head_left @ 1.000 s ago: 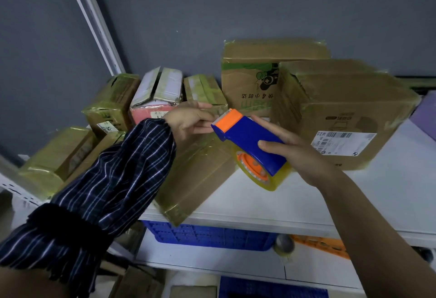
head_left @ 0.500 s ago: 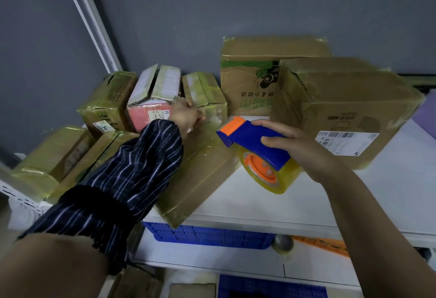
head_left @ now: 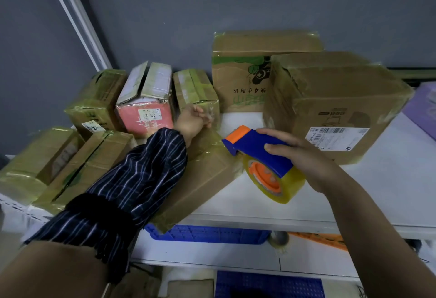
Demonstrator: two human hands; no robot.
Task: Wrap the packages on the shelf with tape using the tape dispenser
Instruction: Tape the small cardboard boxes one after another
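My right hand (head_left: 304, 156) grips a blue tape dispenser (head_left: 259, 146) with an orange head and a yellowish tape roll (head_left: 276, 179), held just above the white shelf (head_left: 354, 191). My left hand (head_left: 192, 120), in a dark plaid sleeve, reaches to a small tape-wrapped box (head_left: 195, 90) at the back, its fingers curled on the box's lower front; the fingertips are blurred. A flat brown package (head_left: 205, 179) lies under my left forearm, slanted, with one corner hanging over the shelf's front edge.
A large cardboard box (head_left: 330, 109) with a label stands right of the dispenser, another box (head_left: 247, 73) behind it. A pink box (head_left: 146, 113) and several taped boxes (head_left: 94, 160) crowd the left. Below the shelf are a blue crate (head_left: 207, 234) and a tape roll (head_left: 279, 238).
My left hand left the dispenser's head and reached back to the small taped box. My right hand lowered the dispenser toward the shelf and drew it slightly right.
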